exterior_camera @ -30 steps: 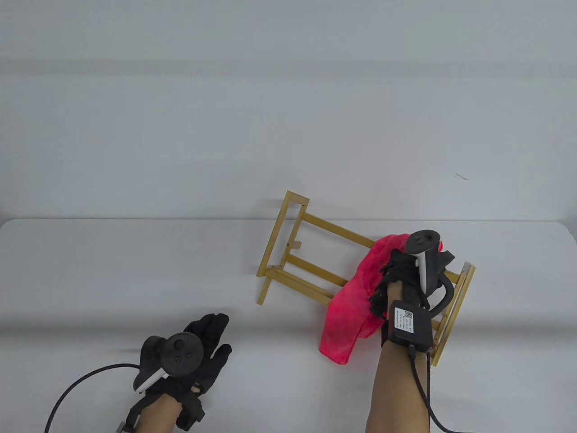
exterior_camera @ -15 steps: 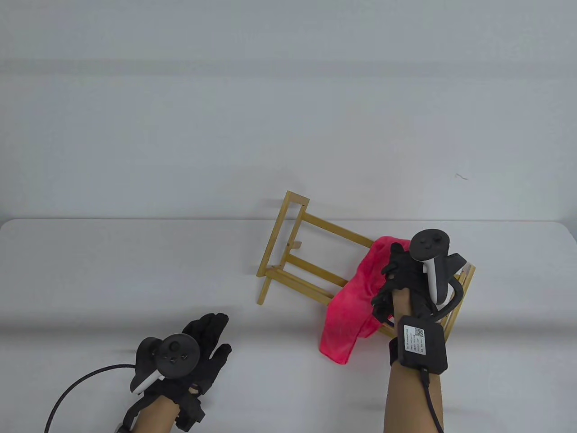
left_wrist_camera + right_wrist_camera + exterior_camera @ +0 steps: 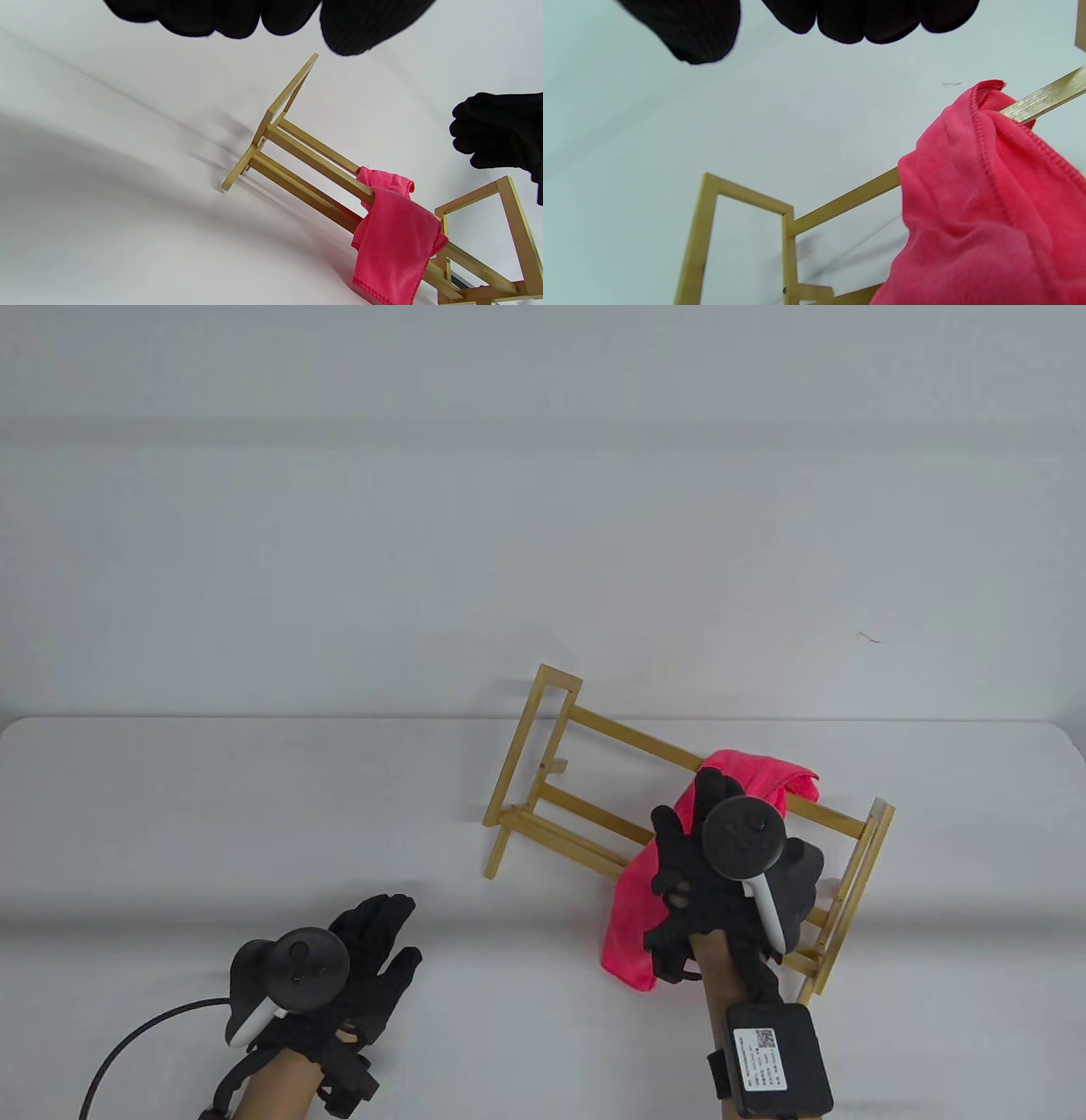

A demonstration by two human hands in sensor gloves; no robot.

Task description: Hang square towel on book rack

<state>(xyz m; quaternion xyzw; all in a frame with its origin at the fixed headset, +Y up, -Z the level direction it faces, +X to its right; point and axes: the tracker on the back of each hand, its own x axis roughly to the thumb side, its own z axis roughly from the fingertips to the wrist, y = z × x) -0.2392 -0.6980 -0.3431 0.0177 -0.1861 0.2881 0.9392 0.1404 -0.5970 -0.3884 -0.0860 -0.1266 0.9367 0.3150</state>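
Note:
A pink square towel (image 3: pixel 632 908) hangs over the top rail of a light wooden book rack (image 3: pixel 543 768) near its right end, its lower end touching the table. It also shows in the left wrist view (image 3: pixel 394 241) and the right wrist view (image 3: pixel 984 203). My right hand (image 3: pixel 691 840) hovers above the towel with fingers spread and holds nothing; its fingertips (image 3: pixel 857 21) hang in at the top of the right wrist view. My left hand (image 3: pixel 373 937) rests flat and open on the table, left of the rack, holding nothing.
The rack stands at an angle on a white table (image 3: pixel 212 814), its right end frame (image 3: pixel 848 891) beside my right wrist. A black cable (image 3: pixel 136 1044) runs from my left wrist. A small mark (image 3: pixel 867 637) lies on the far surface.
My right hand let go of the towel, opened, and drew back toward me and to the left. The towel's far end now shows draped over the rail. My left hand slid slightly left.

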